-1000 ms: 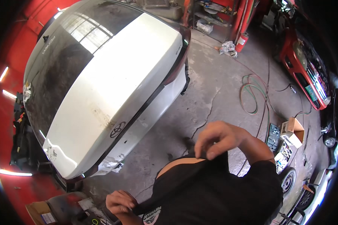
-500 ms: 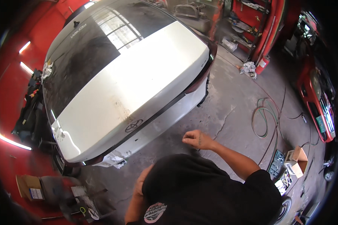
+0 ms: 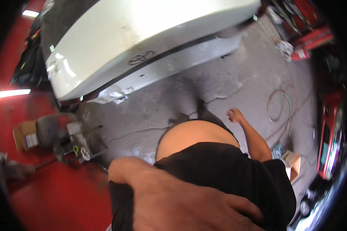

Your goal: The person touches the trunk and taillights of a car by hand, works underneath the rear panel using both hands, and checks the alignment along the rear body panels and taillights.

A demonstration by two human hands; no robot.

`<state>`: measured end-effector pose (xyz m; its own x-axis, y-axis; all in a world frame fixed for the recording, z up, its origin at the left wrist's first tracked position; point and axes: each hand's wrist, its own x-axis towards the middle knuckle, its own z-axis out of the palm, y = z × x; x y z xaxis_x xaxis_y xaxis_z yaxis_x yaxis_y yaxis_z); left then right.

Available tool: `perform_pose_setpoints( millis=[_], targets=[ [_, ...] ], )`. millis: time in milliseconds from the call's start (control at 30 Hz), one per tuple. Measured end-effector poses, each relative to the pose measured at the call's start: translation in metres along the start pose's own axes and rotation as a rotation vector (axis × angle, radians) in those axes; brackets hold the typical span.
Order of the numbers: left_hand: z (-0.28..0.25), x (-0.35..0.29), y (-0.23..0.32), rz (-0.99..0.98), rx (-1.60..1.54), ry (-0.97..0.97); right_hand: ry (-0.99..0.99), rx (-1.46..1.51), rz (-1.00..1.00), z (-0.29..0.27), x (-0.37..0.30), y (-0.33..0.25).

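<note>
My left hand [image 3: 189, 208] is raised very large across the bottom of the view, its back in front of my black T-shirt [image 3: 216, 161]. The lower edge cuts off most of its fingers, so their grip does not show. The shirt's hem has ridden up, baring my belly [image 3: 196, 134] above dark trousers. Lower and to the right, my right hand [image 3: 235, 115] hangs beside my hip over the grey floor. Its fingers are loosely curled, slightly blurred, with nothing visible in them. Ahead stands the rear of a white car [image 3: 104, 50], its trunk lid smudged; neither hand touches it.
A cardboard box [image 3: 25, 134] and assorted gear lie at left by a red surface [image 3: 58, 200]. Hoses [image 3: 279, 106] coil on the concrete floor [image 3: 142, 119] at right, near an open carton [image 3: 295, 165]. A red car part [image 3: 327, 134] stands at far right, and a fire extinguisher [image 3: 300, 54] farther back.
My left hand has come up from my side to close in front of me. The shirt has lifted off my belly. The view has shifted, so the car sits higher; my right hand stays low at right.
</note>
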<state>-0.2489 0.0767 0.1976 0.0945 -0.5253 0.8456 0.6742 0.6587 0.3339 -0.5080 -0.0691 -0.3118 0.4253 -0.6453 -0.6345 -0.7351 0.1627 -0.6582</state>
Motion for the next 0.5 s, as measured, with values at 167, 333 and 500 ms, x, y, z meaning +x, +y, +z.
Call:
perform_pose_setpoints(
  millis=[167, 333, 500],
  targets=[
    [0.019, 0.017, -0.003, -0.100, -0.434, 0.329, -0.120, -0.047, 0.201, -0.019, -0.002, 0.008],
    [0.012, 0.004, -0.039, 0.261, -0.268, 0.203, -0.179, -0.147, -0.020, -0.023, 0.044, 0.017],
    [-0.014, 0.003, 0.008, -0.183, 0.001, -0.063, -0.242, -0.112, -0.022, -0.017, 0.055, -0.058]
  ],
)
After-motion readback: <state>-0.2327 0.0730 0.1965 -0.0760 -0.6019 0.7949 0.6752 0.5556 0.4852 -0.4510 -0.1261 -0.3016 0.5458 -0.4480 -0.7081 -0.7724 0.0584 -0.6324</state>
